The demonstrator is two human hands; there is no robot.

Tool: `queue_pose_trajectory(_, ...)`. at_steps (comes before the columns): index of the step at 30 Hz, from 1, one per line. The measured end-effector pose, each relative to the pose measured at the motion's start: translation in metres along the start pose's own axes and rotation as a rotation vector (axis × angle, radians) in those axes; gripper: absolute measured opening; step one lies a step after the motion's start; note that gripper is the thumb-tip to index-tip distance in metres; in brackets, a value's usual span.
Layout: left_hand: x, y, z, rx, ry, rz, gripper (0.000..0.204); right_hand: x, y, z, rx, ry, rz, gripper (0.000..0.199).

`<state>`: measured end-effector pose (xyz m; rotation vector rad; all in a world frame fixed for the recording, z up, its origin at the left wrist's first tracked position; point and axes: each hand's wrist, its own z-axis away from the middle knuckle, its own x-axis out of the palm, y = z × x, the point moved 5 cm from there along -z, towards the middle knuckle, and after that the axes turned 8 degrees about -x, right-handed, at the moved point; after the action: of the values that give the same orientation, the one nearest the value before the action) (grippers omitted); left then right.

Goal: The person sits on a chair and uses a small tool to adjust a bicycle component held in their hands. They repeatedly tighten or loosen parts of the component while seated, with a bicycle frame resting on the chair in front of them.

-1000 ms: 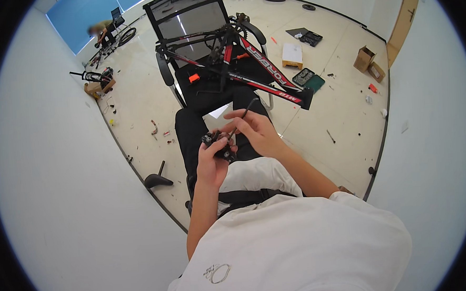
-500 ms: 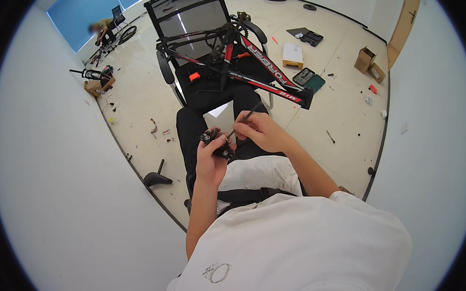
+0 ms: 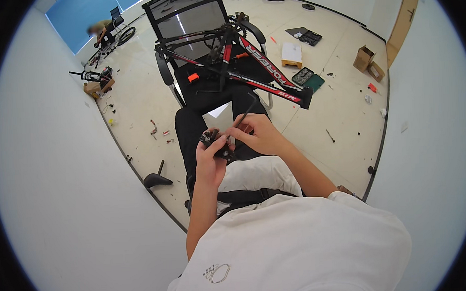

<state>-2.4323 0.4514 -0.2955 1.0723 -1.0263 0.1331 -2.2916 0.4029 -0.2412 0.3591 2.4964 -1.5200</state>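
My left hand (image 3: 211,153) is closed around a small black bicycle part (image 3: 224,152) with silvery round ends, held over my lap; its exact kind is partly hidden by my fingers. In my right hand (image 3: 261,133) a dark hex key (image 3: 249,109) is pinched, its bent end pointing up and away from me. The key's lower end meets the black part near my left thumb, though the contact itself is covered. Beyond my knees a black and red bicycle frame (image 3: 263,59) lies across a black mesh office chair (image 3: 185,29).
On the chair seat are an orange-red object (image 3: 193,77) and another hex key (image 3: 207,91). A bicycle saddle (image 3: 157,179) lies on the left floor. To the right are an opened tool case (image 3: 307,78), a white-topped box (image 3: 291,54) and cardboard boxes (image 3: 364,58). A person (image 3: 100,31) works far left.
The hex key has turned in my right hand, so its bent end now shows, and my right fingers have shifted along it. My left hand keeps the black part almost still.
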Motion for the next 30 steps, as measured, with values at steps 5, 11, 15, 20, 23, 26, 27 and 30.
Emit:
queue_pose_trajectory(5,0.003,0.0,0.003,-0.048,-0.009,0.05,0.026,0.005,0.008,0.001,-0.029,-0.006,-0.149,0.018)
queue_pose_trajectory(11,0.002,-0.001,0.002,-0.05,0.013,0.045,0.026,0.003,0.012,0.003,-0.04,-0.057,-0.211,0.015)
queue_pose_trajectory(15,0.002,-0.002,0.001,-0.054,0.009,0.035,0.027,0.0,0.013,0.001,-0.012,-0.078,-0.244,0.013)
queue_pose_trajectory(20,-0.001,-0.002,0.0,-0.043,0.004,0.023,0.027,0.001,0.014,0.001,-0.021,-0.082,-0.213,0.014)
queue_pose_trajectory(23,0.0,-0.001,0.0,-0.033,-0.016,0.009,0.026,0.0,0.015,0.003,-0.033,-0.059,-0.173,0.014)
queue_pose_trajectory(26,0.002,-0.002,0.001,-0.035,0.01,-0.039,0.026,0.006,0.019,0.004,0.009,-0.011,-0.255,0.018)
queue_pose_trajectory(27,0.004,-0.002,0.0,-0.035,0.01,-0.044,0.028,0.005,0.02,0.003,0.031,-0.022,-0.25,0.021)
queue_pose_trajectory(30,0.008,-0.003,0.004,-0.043,0.027,-0.071,0.033,0.008,0.021,0.006,0.082,-0.034,-0.251,0.026)
